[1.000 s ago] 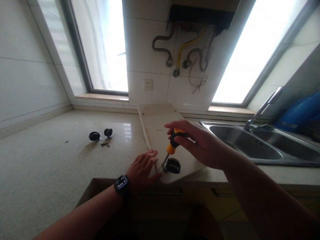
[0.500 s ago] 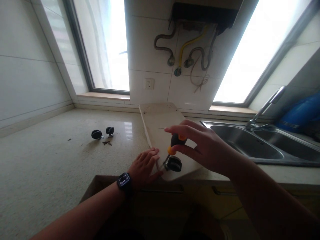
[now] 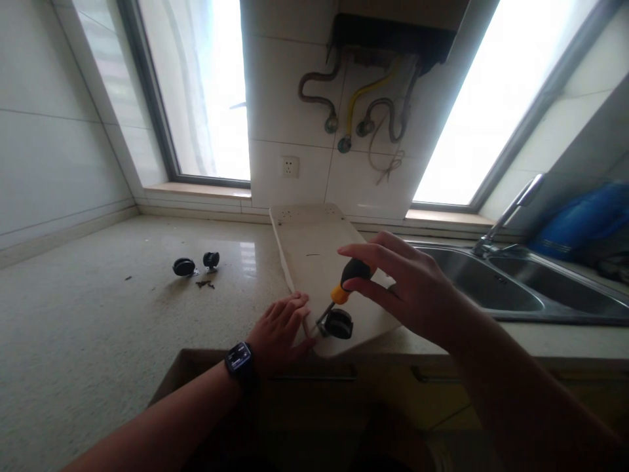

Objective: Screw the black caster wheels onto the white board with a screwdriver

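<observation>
My right hand [image 3: 400,282] is closed on a screwdriver [image 3: 343,292] with a black and yellow handle, thumb below and fingers above. The tilted screwdriver's shaft runs down to the metal plate of a black caster wheel [image 3: 339,324], which sits at the near left corner of a pale flat board [image 3: 319,229]. Its tip is too small to make out. My left hand [image 3: 280,331], with a dark watch on the wrist, grips that corner, fingers along the left edge and thumb close to the caster.
On the counter [image 3: 113,308] to the left lie two loose casters, one lying over [image 3: 183,267] and a smaller-looking one [image 3: 211,260], beside several small screws [image 3: 205,284]. A thin dark strip [image 3: 313,254] lies on the board. A double sink [image 3: 484,278] with a faucet [image 3: 508,213] is at the right.
My right hand has shifted slightly right, tipping the screwdriver's handle further that way; more of its grip shows. My left hand stays at the board's corner. The view has shifted a little.
</observation>
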The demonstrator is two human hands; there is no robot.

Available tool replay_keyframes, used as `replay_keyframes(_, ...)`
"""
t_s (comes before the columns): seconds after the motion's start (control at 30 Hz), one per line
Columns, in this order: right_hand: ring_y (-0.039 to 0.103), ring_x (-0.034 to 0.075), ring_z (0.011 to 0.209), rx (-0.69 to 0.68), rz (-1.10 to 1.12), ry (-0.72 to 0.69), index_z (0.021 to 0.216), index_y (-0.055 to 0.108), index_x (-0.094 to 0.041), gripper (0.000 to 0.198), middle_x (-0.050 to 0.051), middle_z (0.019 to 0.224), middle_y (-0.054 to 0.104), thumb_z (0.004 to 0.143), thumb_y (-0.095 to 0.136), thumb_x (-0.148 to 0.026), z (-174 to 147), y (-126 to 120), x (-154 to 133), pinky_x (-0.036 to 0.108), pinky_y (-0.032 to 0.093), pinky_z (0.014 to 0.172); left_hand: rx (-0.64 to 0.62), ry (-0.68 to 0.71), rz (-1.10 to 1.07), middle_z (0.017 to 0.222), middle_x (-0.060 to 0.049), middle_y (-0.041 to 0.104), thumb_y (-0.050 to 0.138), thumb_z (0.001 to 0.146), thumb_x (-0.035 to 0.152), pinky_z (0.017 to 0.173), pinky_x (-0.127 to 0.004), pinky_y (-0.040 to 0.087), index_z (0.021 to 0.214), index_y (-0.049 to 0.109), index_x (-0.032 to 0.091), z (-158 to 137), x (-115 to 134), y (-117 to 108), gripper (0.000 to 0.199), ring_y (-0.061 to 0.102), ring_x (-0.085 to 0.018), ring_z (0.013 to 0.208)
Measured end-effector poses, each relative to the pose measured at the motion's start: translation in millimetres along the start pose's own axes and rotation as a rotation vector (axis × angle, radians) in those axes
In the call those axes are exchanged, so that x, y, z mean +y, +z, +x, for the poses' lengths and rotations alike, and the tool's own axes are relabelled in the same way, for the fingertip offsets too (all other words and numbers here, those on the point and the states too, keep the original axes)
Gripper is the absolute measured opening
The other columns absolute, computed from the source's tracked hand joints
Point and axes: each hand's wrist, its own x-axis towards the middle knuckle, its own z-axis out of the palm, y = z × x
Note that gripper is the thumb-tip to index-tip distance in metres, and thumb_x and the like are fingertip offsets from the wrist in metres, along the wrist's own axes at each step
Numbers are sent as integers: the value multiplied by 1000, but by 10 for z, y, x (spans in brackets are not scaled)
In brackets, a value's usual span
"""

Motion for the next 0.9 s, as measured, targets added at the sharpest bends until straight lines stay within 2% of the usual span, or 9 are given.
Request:
replay_keyframes(0.07,65,26,115,-12,-18,15,150,47,-26,53,14,132,61,98,59,-26,-34,-9,-15,42,58,95,0,0,-2,136,-19,63,63,93,41,101,-56,53,131,52,17,-2,-1,4,46,57,-36,130)
replay_keyframes(0.17,47,28,142,-108,56,24,163,19,-33,73,11,158,44,98,49,-15,-83,-44,-29,48,49,111,-7,7,9,136,-20,63,63,94,42,101,-55,53,131,51,17,-1,-3,2,46,57,-36,130)
replay_keyframes(0.23,54,26,136,-131,108,19,162,20,-38,75,9,153,51,98,50,-13,-91,-63,-25,44,54,105,-13,11,18,136,-19,63,63,94,42,102,-55,53,131,51,17,4,-2,-2,46,58,-36,130)
replay_keyframes(0.33,70,22,105,-88,66,-10,152,43,-37,59,9,128,65,98,59,-20,-63,-63,-15,36,62,84,-24,5,27,136,-20,62,63,94,42,103,-54,53,130,51,16,12,8,-12,46,57,-36,131)
replay_keyframes(0.43,69,20,86,-26,-36,-37,139,58,-28,41,9,108,66,98,62,-29,-35,-39,-21,35,61,75,-11,7,24,136,-21,62,63,94,41,103,-54,53,129,51,14,15,19,-23,46,57,-36,131)
replay_keyframes(0.53,65,26,114,-29,-71,-8,152,45,-23,54,15,133,61,99,56,-24,-35,-29,-36,43,59,93,-3,12,17,137,-21,62,63,94,41,102,-55,53,129,51,14,9,20,-26,45,57,-36,131)
replay_keyframes(0.63,49,27,140,-99,0,-9,161,26,-27,68,12,157,45,98,48,-13,-34,-48,-33,43,51,108,-4,18,16,137,-21,61,61,95,41,102,-55,53,131,49,15,-1,13,-16,46,56,-36,132)
replay_keyframes(0.77,68,21,113,-123,21,-39,150,46,-33,56,7,134,64,98,57,-17,11,-89,-10,33,59,89,-17,11,15,138,-21,61,61,95,41,105,-55,51,132,48,15,-10,5,2,47,55,-36,134)
replay_keyframes(0.9,69,17,75,-50,-95,-80,117,68,-20,29,7,99,69,94,67,-38,53,-96,-16,33,58,68,3,18,17,138,-21,61,61,95,41,104,-54,51,131,49,15,-11,2,8,47,55,-36,133)
